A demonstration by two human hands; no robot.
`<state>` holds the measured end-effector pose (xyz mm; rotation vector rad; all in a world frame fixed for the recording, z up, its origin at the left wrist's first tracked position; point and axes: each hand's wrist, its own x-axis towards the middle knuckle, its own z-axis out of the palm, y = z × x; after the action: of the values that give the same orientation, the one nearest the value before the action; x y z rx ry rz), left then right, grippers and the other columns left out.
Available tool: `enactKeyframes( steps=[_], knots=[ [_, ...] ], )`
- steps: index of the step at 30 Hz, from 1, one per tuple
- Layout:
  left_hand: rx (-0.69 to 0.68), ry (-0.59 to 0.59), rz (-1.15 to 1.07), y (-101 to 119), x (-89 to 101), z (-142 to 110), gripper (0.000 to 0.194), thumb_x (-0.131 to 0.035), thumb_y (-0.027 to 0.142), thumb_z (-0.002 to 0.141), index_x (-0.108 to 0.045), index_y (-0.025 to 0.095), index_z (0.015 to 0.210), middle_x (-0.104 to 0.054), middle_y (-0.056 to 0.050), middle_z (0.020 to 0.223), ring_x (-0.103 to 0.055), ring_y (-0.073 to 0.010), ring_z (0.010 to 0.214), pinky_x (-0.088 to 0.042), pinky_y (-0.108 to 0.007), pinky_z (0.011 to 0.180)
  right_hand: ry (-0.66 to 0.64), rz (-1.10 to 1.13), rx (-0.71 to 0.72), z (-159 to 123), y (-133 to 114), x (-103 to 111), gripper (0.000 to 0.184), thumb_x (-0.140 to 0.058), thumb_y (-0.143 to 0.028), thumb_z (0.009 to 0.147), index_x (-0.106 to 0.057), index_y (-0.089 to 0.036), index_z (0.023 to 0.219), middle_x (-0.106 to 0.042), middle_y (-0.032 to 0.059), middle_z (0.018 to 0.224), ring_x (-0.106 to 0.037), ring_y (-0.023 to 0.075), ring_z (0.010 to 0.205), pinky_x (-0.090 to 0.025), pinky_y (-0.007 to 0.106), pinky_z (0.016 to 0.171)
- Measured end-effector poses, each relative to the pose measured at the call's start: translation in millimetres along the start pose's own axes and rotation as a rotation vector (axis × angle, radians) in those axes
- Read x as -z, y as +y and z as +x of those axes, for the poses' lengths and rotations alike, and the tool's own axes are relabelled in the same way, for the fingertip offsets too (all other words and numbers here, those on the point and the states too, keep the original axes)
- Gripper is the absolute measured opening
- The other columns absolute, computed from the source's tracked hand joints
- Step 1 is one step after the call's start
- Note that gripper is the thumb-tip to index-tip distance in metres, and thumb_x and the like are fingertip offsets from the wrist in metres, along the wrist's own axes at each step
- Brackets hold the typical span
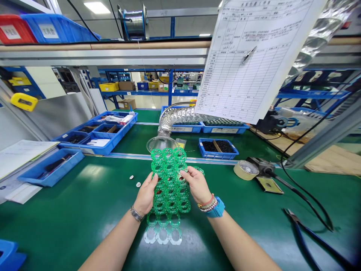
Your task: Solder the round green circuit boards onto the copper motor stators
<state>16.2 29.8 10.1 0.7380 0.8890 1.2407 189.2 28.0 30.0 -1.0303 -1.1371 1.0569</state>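
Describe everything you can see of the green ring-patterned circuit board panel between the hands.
The panel is a long green printed circuit board sheet of linked ring-shaped boards, about three across in many rows, each with a round central hole. Its far end is raised off the bench, while its near end lies on the green mat, where the last row looks pale under glare. The left hand and right hand grip its sides.
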Motion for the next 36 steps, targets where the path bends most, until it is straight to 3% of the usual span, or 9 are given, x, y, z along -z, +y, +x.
enactKeyframes(
  steps=[8,18,21,24,36],
  knots=[
    [0.025,0.063,0.008,-0.3,-0.5,-0.1,0.045,-0.063,0.04,0.074,-0.053,0.024,0.115,-0.044,-0.004,0.133,-0.032,-0.0193,0.127,-0.02,-0.035,0.109,-0.005,-0.019,0.014,0.2,1.4,0.0,0.032,-0.061,-0.038,0.073,-0.039,-0.019,0.06,-0.043,-0.0055,0.056,-0.046,0.011,0.057,-0.031,0.025,0.056],
    [0.005,-0.034,-0.023,3.7,-5.0,-2.7,0.042,-0.061,0.038,0.076,-0.055,0.021,0.114,-0.05,-0.007,0.128,-0.039,-0.0217,0.123,-0.028,-0.035,0.105,0.011,-0.009,0.01,-1.3,0.3,-0.5,0.03,-0.062,-0.037,0.073,-0.043,-0.019,0.059,-0.045,-0.006,0.055,-0.046,0.0105,0.055,-0.033,0.024,0.056],
    [0.0,-0.032,-0.005,2.4,-5.4,-3.2,0.042,-0.06,0.04,0.077,-0.054,0.022,0.114,-0.05,-0.007,0.127,-0.04,-0.0223,0.122,-0.029,-0.036,0.104,-0.048,-0.002,0.026,-3.4,-3.3,-3.2,0.019,-0.063,-0.034,0.073,-0.053,-0.019,0.078,-0.059,-0.0024,0.075,-0.055,0.0134,0.07,-0.041,0.025,0.064],
    [0.003,-0.042,-0.026,-1.5,-5.2,-4.0,0.043,-0.063,0.038,0.075,-0.055,0.022,0.114,-0.055,-0.008,0.122,-0.044,-0.0232,0.119,-0.032,-0.036,0.102,-0.059,-0.062,0.056,-5.8,-4.1,-7.0,0.036,-0.068,-0.029,0.068,-0.052,-0.02,0.1,-0.062,0.0027,0.101,-0.057,0.0182,0.091,-0.044,0.031,0.08],
    [-0.008,-0.023,-0.038,-7.9,-2.1,-3.7,0.043,-0.063,0.041,0.074,-0.057,0.02,0.112,-0.058,-0.008,0.118,-0.046,-0.0232,0.117,-0.033,-0.038,0.102,0.028,-0.1,0.062,-7.3,2.4,-10.8,0.034,-0.069,-0.024,0.066,-0.054,-0.017,0.096,-0.064,0.0053,0.099,-0.06,0.0202,0.09,-0.045,0.035,0.083]
  ],
)
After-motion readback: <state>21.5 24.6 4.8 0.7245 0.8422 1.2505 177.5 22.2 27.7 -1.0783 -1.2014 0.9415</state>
